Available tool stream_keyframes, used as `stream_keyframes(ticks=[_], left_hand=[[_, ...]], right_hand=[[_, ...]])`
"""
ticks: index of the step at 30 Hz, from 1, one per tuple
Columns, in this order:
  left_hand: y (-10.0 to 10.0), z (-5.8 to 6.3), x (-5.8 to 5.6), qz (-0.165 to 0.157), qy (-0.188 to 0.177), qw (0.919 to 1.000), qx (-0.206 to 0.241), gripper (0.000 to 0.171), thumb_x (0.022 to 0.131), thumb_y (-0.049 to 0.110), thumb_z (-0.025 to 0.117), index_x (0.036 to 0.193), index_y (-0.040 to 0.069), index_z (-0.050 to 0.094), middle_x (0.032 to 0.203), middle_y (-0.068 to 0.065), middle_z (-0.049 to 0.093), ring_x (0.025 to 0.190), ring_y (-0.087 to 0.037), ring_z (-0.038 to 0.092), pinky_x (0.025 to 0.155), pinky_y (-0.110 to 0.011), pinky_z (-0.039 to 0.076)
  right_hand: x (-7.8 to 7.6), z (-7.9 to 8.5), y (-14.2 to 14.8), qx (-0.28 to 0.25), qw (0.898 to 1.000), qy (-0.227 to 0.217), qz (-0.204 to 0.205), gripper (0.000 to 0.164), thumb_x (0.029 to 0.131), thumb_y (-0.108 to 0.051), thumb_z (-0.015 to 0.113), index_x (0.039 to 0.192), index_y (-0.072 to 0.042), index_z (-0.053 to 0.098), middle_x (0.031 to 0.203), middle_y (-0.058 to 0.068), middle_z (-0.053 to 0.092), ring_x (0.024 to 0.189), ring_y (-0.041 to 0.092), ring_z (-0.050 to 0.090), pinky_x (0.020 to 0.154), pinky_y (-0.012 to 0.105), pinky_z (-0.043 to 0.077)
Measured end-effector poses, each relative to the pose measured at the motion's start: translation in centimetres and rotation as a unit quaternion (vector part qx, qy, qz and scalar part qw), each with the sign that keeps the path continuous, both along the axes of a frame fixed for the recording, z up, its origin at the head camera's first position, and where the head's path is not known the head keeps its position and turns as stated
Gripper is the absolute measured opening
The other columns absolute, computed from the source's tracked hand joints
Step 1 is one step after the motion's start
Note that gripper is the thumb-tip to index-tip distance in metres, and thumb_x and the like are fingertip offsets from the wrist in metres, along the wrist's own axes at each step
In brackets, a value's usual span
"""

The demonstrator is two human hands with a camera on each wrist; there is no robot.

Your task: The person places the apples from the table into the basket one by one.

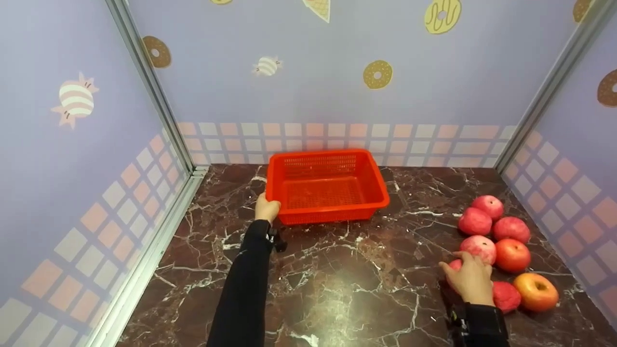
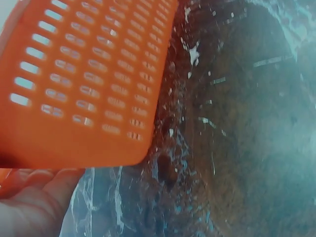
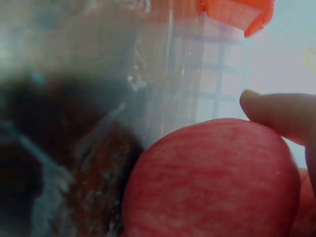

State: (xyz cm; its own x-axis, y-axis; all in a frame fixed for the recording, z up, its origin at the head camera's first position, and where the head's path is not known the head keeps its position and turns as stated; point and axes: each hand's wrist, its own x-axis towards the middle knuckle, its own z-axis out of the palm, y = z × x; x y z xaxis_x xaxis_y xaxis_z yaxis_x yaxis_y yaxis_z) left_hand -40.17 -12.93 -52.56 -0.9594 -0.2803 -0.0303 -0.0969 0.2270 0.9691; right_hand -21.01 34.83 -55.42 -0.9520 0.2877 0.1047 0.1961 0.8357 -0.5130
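Note:
An orange-red plastic basket (image 1: 332, 212) with slotted walls stands against the back wall. My left hand (image 1: 267, 209) grips its rim at the near left corner; in the left wrist view the fingers curl beneath the basket's edge. At the right, my right hand (image 1: 470, 279) is over a red apple (image 3: 212, 182), thumb and fingers spread around it. In the head view the hand covers most of that apple. Close by lie a pink-red apple (image 1: 478, 246) just beyond the fingers and a dark red apple (image 1: 506, 297) beside the wrist.
More apples sit in a loose group at the right, among them a yellow-red apple (image 1: 536, 292) and an orange-red apple (image 1: 513, 255). Patterned panels (image 1: 313, 96) enclose the dark marbled tabletop (image 1: 347, 274) at the back and sides. A metal frame strip (image 1: 144, 260) runs along the left.

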Motion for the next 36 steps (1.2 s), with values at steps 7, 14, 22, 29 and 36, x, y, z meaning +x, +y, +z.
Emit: stream_keyframes(ticks=[7, 14, 22, 29, 36], left_hand=[[0.3, 0.0, 0.5, -0.004, 0.013, 0.9994, 0.032, 0.061, 0.078, -0.015, 0.038, 0.138, -0.016, 0.047, 0.137, -0.035, 0.056, 0.127, -0.045, 0.054, 0.114, -0.048, 0.044], [0.5, 0.0, 1.7, -0.021, 0.006, 0.9976, 0.066, 0.063, 0.080, -0.017, 0.034, 0.142, -0.013, 0.044, 0.141, -0.035, 0.052, 0.131, -0.048, 0.052, 0.114, -0.050, 0.043], [0.8, -0.4, 3.5, -0.019, 0.021, 0.9930, 0.114, 0.070, 0.076, -0.021, 0.034, 0.146, -0.013, 0.039, 0.143, -0.035, 0.050, 0.133, -0.048, 0.050, 0.116, -0.051, 0.042], [1.3, -0.5, 5.3, -0.019, 0.020, 0.9925, 0.119, 0.069, 0.073, -0.021, 0.035, 0.142, -0.016, 0.041, 0.140, -0.037, 0.049, 0.128, -0.049, 0.051, 0.110, -0.051, 0.045], [1.8, -0.6, 7.0, -0.023, 0.007, 0.9922, 0.122, 0.069, 0.074, -0.022, 0.037, 0.142, -0.013, 0.043, 0.139, -0.034, 0.052, 0.128, -0.048, 0.052, 0.109, -0.052, 0.046]], right_hand=[[0.3, -0.5, -0.2, 0.027, 1.000, 0.001, 0.010, 0.065, 0.086, -0.041, 0.077, 0.129, 0.004, 0.059, 0.131, 0.041, 0.049, 0.120, 0.063, 0.039, 0.091, 0.079, 0.042], [0.4, -0.7, -0.7, 0.031, 0.999, 0.002, 0.009, 0.065, 0.087, -0.043, 0.076, 0.129, 0.004, 0.058, 0.132, 0.041, 0.048, 0.120, 0.064, 0.040, 0.090, 0.078, 0.043], [0.5, -1.1, -1.0, 0.056, 0.997, 0.043, 0.028, 0.066, 0.083, -0.043, 0.081, 0.121, 0.006, 0.060, 0.120, 0.040, 0.053, 0.106, 0.065, 0.044, 0.092, 0.070, 0.038], [0.5, -1.1, -1.1, 0.049, 0.998, 0.027, 0.026, 0.060, 0.083, -0.037, 0.079, 0.120, 0.005, 0.057, 0.118, 0.040, 0.050, 0.104, 0.065, 0.043, 0.089, 0.069, 0.040], [0.4, -1.0, -1.1, 0.038, 0.999, 0.005, 0.013, 0.060, 0.085, -0.034, 0.074, 0.126, 0.005, 0.053, 0.124, 0.040, 0.047, 0.109, 0.065, 0.040, 0.083, 0.077, 0.045]])
